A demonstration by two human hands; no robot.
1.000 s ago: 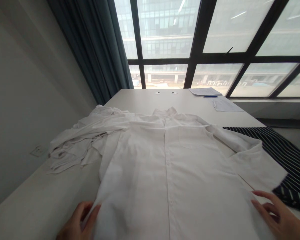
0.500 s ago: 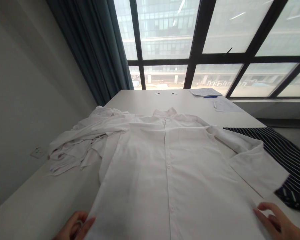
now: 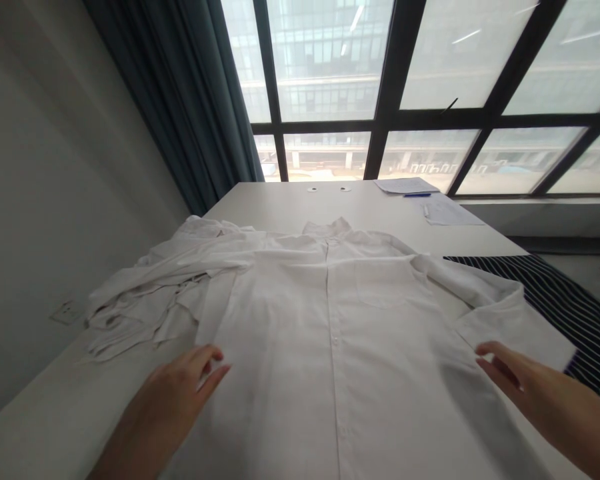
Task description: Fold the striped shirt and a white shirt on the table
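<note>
A white button-up shirt [image 3: 285,347] lies spread face up on the table, its collar pointing toward the window. Over the shirt's left edge is my left hand [image 3: 185,387], thumb and fingertips apart with nothing between them. My right hand [image 3: 525,380] hovers by the right edge, just below the short sleeve, its fingers also parted and holding nothing. A soft shadow falls on the cloth beside the right hand. The shirt's lower hem is out of view.
Crumpled white garments [image 3: 145,307] lie to the left on the white table [image 3: 275,200]. A black striped cloth [image 3: 555,293] hangs over the right edge. Papers [image 3: 450,210] and a blue pen [image 3: 417,195] lie at the far right. A dark curtain [image 3: 200,100] and a window stand behind.
Both hands have let go of the shirt's side edges near the bottom and moved forward, up along its sides. The shirt lies nearly the same.
</note>
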